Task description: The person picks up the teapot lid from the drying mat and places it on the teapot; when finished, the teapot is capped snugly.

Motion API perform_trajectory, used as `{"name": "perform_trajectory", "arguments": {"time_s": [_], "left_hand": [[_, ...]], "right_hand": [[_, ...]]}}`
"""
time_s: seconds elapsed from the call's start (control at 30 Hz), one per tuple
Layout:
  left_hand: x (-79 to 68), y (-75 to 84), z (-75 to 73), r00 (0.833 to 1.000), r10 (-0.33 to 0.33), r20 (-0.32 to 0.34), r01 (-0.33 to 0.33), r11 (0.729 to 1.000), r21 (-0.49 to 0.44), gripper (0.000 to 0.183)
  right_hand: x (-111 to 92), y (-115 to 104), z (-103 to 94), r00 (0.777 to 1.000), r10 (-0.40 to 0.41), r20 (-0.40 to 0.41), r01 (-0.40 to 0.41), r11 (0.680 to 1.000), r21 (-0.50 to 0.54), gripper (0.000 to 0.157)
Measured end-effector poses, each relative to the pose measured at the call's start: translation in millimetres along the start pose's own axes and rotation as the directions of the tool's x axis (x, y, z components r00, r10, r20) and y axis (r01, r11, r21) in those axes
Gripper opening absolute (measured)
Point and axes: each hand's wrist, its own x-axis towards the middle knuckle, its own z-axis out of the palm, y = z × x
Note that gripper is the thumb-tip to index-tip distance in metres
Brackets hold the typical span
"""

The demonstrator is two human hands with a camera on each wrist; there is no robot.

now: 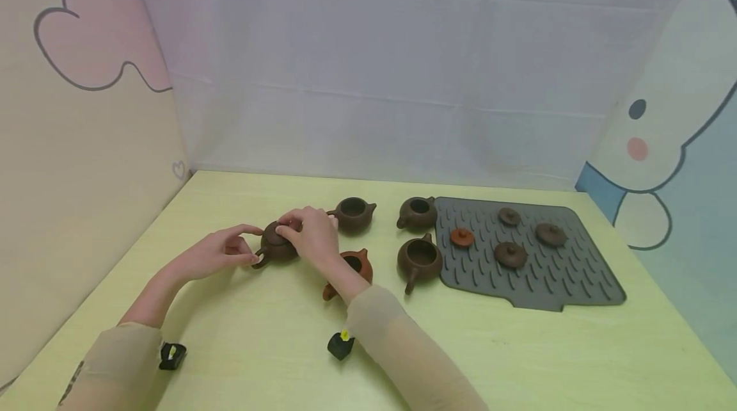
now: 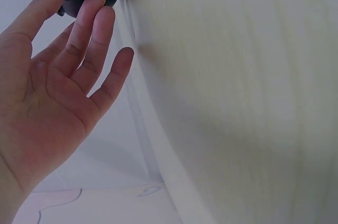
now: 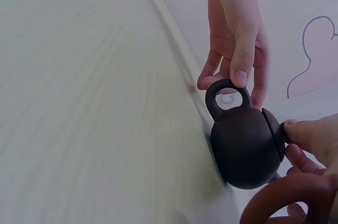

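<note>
A small dark brown teapot (image 3: 243, 147) stands on the table, its handle pointing toward my left hand (image 1: 210, 256). That hand holds the looped handle (image 3: 211, 105) between thumb and fingers. From the other side my right hand (image 1: 316, 238) pinches the knob of the lid (image 3: 272, 131), which sits on the teapot's mouth with a thin dark gap showing at its rim. Close beside my right wrist is an orange-brown teapot (image 1: 364, 265) without a lid, partly hidden by the forearm.
Several lidless dark teapots stand to the right, one behind my right hand (image 1: 354, 224), others (image 1: 407, 262) by the grey ridged mat (image 1: 478, 284). On that mat lie an orange lid (image 1: 462, 237) and several dark lids (image 1: 510, 255). A white curtain (image 1: 391, 78) hangs behind the table.
</note>
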Motion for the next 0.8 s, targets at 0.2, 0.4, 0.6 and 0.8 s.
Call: {"name": "perform_trajectory", "arguments": {"time_s": [0.2, 0.4, 0.6, 0.8], "left_hand": [[-0.1, 1.0, -0.7, 1.000, -0.012, 0.003, 0.012, 1.000, -0.002, 0.053], [-0.4, -0.5, -0.4, 1.000, -0.026, 0.001, 0.026, 1.000, 0.001, 0.053], [0.4, -3.7, 1.3, 1.000, -0.016, 0.000, 0.016, 1.000, -0.008, 0.053], [-1.0, -1.7, 1.8, 1.000, 0.001, -0.006, -0.001, 1.000, 0.000, 0.052]], "right_hand": [[-0.4, 0.6, 0.2, 1.000, 0.001, 0.014, -0.002, 1.000, 0.010, 0.016], [-1.9, 0.7, -0.6, 1.000, -0.003, 0.017, 0.003, 1.000, 0.012, 0.016], [-3.0, 0.6, -0.6, 1.000, 0.005, 0.029, -0.005, 1.000, 0.017, 0.020], [-7.7, 0.5, -5.2, 1.000, -0.009, 0.023, 0.009, 1.000, 0.023, 0.033]]}}
